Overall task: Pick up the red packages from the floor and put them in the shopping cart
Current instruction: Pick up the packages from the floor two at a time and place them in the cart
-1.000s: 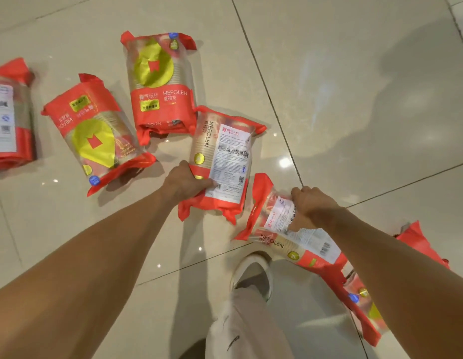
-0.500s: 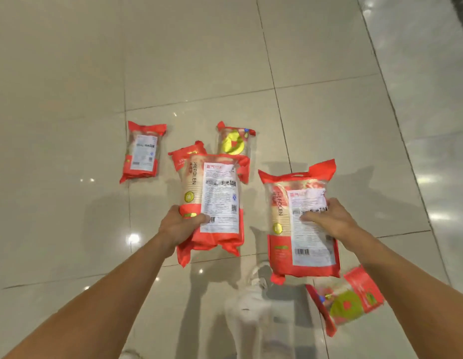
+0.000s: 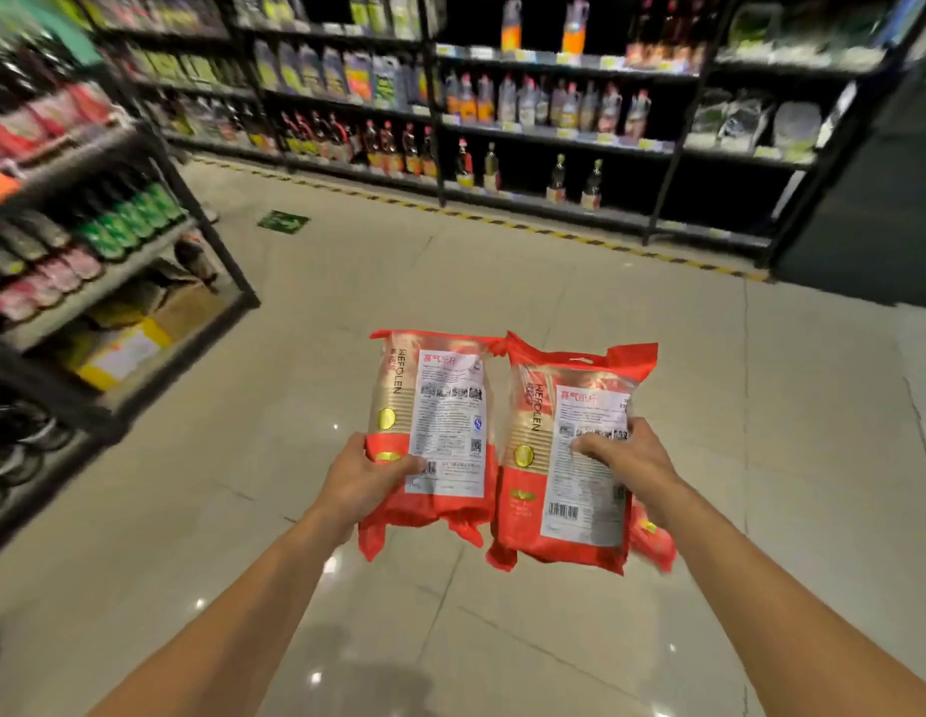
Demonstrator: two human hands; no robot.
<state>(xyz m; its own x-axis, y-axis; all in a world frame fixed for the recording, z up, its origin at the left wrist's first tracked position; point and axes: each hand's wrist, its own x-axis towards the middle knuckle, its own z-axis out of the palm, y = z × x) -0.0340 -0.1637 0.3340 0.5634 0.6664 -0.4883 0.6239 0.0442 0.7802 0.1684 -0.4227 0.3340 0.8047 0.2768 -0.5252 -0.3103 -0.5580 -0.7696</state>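
Note:
I hold two red packages upright, side by side, at chest height over the tiled floor. My left hand (image 3: 365, 476) grips the lower left edge of the left red package (image 3: 440, 406), its white label facing me. My right hand (image 3: 623, 458) grips the right red package (image 3: 554, 447) across its label. A bit of another red package (image 3: 652, 543) peeks out below my right hand; whether it is held or on the floor I cannot tell. No shopping cart is in view. The other packages on the floor are out of sight.
A dark shelf rack (image 3: 114, 313) with bottles and cardboard boxes stands close on the left. A long wall of shelves (image 3: 554, 126) with bottles runs across the back, edged by a yellow-black floor stripe (image 3: 502, 222). Glossy tile floor (image 3: 502, 292) lies ahead.
I have stood up and the view swung from the floor to the aisle. Both packages rose with my hands and came closer together. The packages on the floor left the view.

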